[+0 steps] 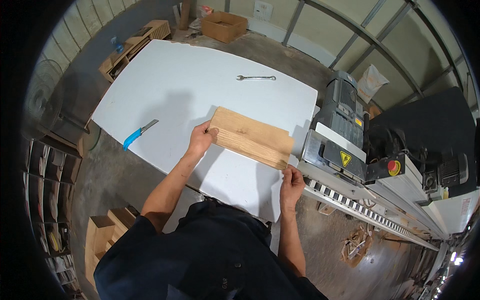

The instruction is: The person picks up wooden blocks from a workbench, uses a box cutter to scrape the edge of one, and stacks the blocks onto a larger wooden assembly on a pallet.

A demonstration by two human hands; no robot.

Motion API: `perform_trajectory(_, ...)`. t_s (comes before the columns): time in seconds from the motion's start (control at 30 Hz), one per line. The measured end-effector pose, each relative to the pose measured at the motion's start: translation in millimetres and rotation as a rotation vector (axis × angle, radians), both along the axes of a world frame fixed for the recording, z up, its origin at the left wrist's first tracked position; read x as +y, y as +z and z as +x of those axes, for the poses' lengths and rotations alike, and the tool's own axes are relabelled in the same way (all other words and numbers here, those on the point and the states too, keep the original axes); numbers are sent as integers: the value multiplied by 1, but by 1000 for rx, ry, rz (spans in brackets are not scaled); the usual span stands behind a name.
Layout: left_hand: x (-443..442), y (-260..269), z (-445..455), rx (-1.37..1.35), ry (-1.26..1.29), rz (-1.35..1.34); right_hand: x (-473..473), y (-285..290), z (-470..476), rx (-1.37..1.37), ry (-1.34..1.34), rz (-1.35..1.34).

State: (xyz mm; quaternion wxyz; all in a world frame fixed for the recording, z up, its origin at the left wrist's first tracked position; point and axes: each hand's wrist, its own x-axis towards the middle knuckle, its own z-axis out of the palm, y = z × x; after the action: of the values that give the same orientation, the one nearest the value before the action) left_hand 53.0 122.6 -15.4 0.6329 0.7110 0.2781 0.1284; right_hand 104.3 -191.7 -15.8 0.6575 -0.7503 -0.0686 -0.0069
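A light-brown piece with wood grain (252,137) spans both my hands above a white-topped table (150,90). Its left end is pinched by my left hand (202,138), the thumb lying on its face. At the near right corner, my right hand (291,183) grips the edge between thumb and fingers. A step or seam runs lengthwise along the piece. To the left, a utility knife with a blue handle (132,139) lies near the table's edge, its blade out. Farther back on the white top rests a metal combination wrench (256,78).
A machine with a grey electric motor (343,101) and a red stop button (393,165) adjoins the table's right side. A cardboard box (224,27) stands on the floor behind. Shelves (52,187) and a fan (42,99) are at the left, wooden pieces (101,240) lower left.
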Motion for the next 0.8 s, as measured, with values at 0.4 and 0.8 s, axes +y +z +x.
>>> perform_trajectory(0.4,13,-4,35,258,-101,65,30,-32,57,386,178,-9)
perform_trajectory(0.8,13,-4,28,338,-86,319,30,-32,55,330,168,-188)
